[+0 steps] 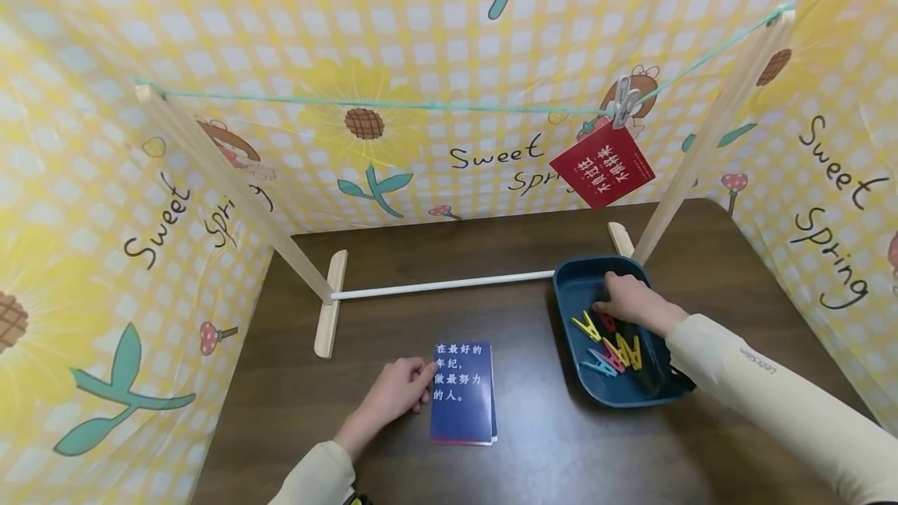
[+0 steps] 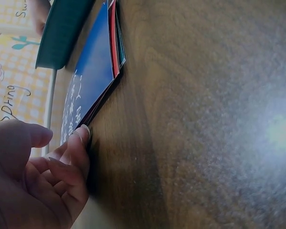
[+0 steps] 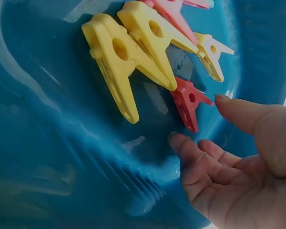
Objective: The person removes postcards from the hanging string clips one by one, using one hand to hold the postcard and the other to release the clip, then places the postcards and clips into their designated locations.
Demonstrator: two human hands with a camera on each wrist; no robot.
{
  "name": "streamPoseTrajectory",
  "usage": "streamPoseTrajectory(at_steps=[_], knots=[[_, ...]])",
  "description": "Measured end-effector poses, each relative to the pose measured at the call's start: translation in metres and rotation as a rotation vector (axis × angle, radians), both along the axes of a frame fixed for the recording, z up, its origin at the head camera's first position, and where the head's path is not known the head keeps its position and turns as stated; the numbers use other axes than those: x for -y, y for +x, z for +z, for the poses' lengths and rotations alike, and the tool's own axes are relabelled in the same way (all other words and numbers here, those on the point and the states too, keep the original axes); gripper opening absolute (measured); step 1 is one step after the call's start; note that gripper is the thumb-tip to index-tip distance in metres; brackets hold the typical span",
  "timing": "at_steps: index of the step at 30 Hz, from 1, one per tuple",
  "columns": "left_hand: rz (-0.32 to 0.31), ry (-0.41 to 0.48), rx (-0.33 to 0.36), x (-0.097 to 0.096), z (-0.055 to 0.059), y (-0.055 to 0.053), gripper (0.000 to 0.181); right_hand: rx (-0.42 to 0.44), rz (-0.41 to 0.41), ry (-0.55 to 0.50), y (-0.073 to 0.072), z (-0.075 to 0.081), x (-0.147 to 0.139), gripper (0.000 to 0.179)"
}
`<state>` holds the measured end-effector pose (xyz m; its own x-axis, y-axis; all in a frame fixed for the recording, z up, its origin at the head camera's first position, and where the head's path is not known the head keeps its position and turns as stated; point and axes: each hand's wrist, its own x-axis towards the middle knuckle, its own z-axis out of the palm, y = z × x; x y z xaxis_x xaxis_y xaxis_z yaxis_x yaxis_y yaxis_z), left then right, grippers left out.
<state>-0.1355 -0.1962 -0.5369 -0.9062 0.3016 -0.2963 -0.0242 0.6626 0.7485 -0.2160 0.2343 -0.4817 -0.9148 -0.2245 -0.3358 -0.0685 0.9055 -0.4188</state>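
My left hand [image 1: 401, 388] is at the left edge of a small stack of cards [image 1: 461, 404] on the table, the top one blue with white writing. In the left wrist view its fingertips [image 2: 84, 131] touch the stack's edge, and the thumb stands apart. Inside the dark blue tray [image 1: 561, 294], my right hand [image 1: 634, 301] reaches down with thumb and fingers spread around a red clothespin [image 3: 187, 102], not gripping it. Beside that lie several yellow clothespins [image 3: 115, 57] and a pink clothespin [image 3: 174, 16].
A green string [image 1: 393, 104] spans two wooden posts [image 1: 235, 185] behind the tray. From it a white clothespin [image 1: 624, 104] holds a red card [image 1: 603, 166]. A white rod [image 1: 442, 284] runs low across the stand. Patterned cloth surrounds the table.
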Motion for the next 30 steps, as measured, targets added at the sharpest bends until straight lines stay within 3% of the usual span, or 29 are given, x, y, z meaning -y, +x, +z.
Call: streamPoseTrajectory(at_steps=[5, 12, 17, 22, 30], knots=[[0.008, 0.004, -0.028, 0.000, 0.001, 0.002, 0.035, -0.034, 0.005, -0.021, 0.008, 0.002, -0.002, 0.037], [0.076, 0.012, -0.082, 0.001, -0.001, 0.003, 0.032, -0.101, 0.050, -0.053, 0.016, 0.004, -0.001, 0.028], [0.092, 0.025, -0.120, 0.001, 0.000, 0.003, 0.029, -0.128, 0.072, -0.066, 0.023, 0.004, 0.002, 0.022], [0.095, 0.030, -0.148, -0.002, 0.005, 0.002, 0.026, -0.180, 0.076, -0.079, 0.028, 0.007, 0.006, 0.019], [0.117, 0.023, -0.216, -0.013, 0.013, 0.003, 0.021, -0.194, 0.048, -0.150, 0.038, 0.019, 0.015, 0.017]])
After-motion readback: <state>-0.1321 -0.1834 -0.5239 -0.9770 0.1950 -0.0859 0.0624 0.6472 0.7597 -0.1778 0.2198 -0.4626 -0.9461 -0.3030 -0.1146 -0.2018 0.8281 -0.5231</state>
